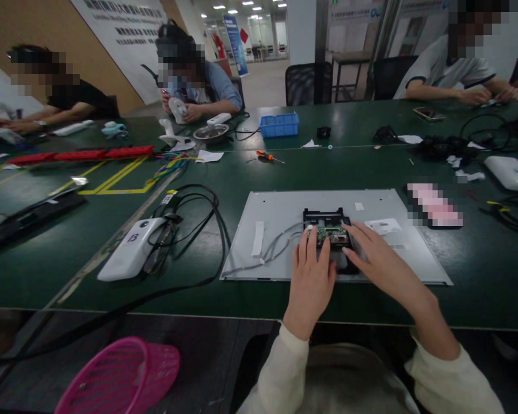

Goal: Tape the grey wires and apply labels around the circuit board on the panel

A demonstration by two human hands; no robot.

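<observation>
A flat silver-grey panel [280, 213] lies on the green table in front of me. On its middle sits a black plastic frame [323, 214] with a green circuit board [328, 233] in it. Grey cables [280, 238] run from the board leftwards over the panel. My left hand [313, 270] rests over the board's left part, fingers stretched forward and apart, fingertips at the board's near edge. From the right, my right hand [373, 253] reaches in with fingers spread, its fingertips touching the right side of the board or frame. What lies beneath my fingers is partly hidden.
Left of the panel are a white power bank [132, 250] and looped black cables [202, 230]. An orange screwdriver [265, 156] and a blue basket [279, 125] lie farther back. A pink-screened phone [435, 205] is at right. A pink basket [121, 376] stands below the table edge. Several people sit opposite.
</observation>
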